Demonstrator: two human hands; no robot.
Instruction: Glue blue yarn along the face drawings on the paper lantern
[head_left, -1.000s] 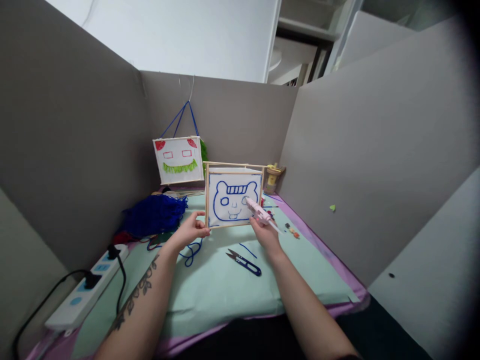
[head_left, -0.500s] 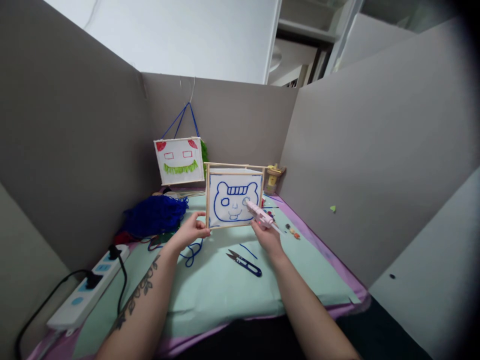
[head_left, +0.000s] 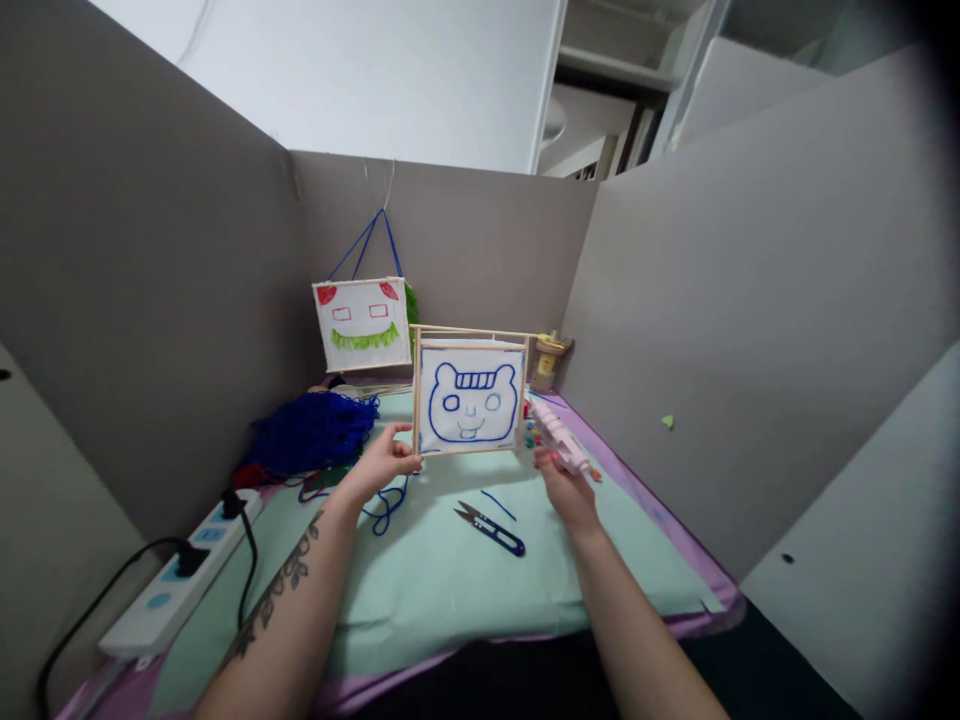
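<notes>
My left hand (head_left: 386,458) grips the lower left corner of a wooden-framed picture (head_left: 472,400), which stands upright above the table. On its white sheet is a bear-like face outlined in blue; the left eye is bold, the right eye fainter. In my right hand (head_left: 568,492) is a pale pink glue gun (head_left: 561,440), apart from the frame on its right, with a small red light glowing on it. Thread snips (head_left: 490,528) lie on the table below the picture, beside a short blue piece of yarn (head_left: 499,505).
Blue yarn (head_left: 311,432) is heaped at the left. A power strip (head_left: 180,580) with plugs and black cords lies along the left edge. Another face picture (head_left: 363,325) hangs from a hook on the back partition. A yellow-topped cup (head_left: 549,360) stands at the back right.
My right hand has drawn the glue gun away from the picture's right eye, to the right and slightly down. The left hand keeps holding the frame in nearly the same place.
</notes>
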